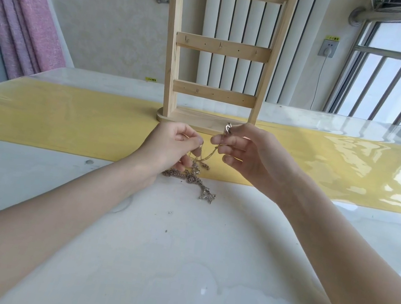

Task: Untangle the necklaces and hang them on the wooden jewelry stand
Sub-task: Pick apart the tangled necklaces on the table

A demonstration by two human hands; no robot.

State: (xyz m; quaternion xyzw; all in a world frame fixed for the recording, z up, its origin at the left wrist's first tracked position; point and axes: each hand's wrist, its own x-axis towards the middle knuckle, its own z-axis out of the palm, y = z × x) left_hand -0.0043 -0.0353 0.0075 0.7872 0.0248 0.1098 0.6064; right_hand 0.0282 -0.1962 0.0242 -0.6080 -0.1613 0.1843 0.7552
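White glossy table (178, 241) with a yellow runner (52, 117) across it, under a clear cover; pink curtain (24, 5) at left, window bars (382, 84) at right, white radiator (239, 22) behind. Wooden jewelry stand (221, 48) upright on the runner, three crossbars with small hooks, all hooks bare.

Left hand (171, 146): fingers curled, thumb and forefinger pinching a thin chain of the tangled necklaces (194, 175). Right hand (242, 151): fingers curled, thumb and forefinger pinching another strand just beside the left; a larger metal link or ring (228, 129) shows above its fingertips. How that link joins the chain: cannot tell.

Strands run slack between the two hands, over the near edge of the runner. Remaining tangle hangs below the left hand and lies on the white table, its lower end trailing toward the camera. Hands just in front of the stand's base, not touching it.
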